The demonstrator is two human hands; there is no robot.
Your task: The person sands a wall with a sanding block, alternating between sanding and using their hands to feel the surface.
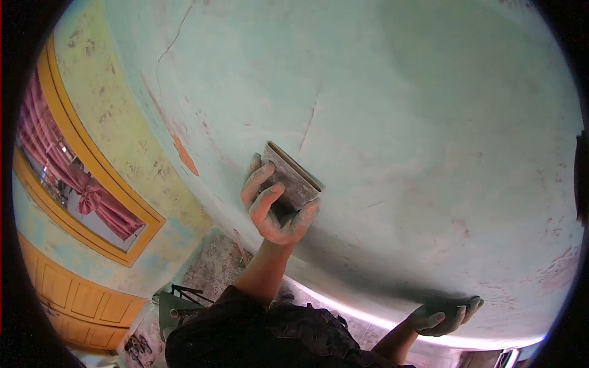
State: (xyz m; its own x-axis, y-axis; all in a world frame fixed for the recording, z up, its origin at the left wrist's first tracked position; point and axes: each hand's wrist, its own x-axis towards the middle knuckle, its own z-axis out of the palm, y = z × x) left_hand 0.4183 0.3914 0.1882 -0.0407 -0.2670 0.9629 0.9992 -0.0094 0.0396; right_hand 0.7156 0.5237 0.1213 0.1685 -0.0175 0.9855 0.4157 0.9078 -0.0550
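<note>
While the left hand (273, 205) grips a scraper (292, 178) against the wall (399, 122), mid-scrape, right hand (445, 316) braces open, empty; next stroke needs steady pressure.

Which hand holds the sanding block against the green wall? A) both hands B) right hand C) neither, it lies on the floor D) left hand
D: the left hand has its fingers wrapped around the sanding block and presses it to the green wall, while the right hand rests open lower on the wall, holding nothing.
</note>
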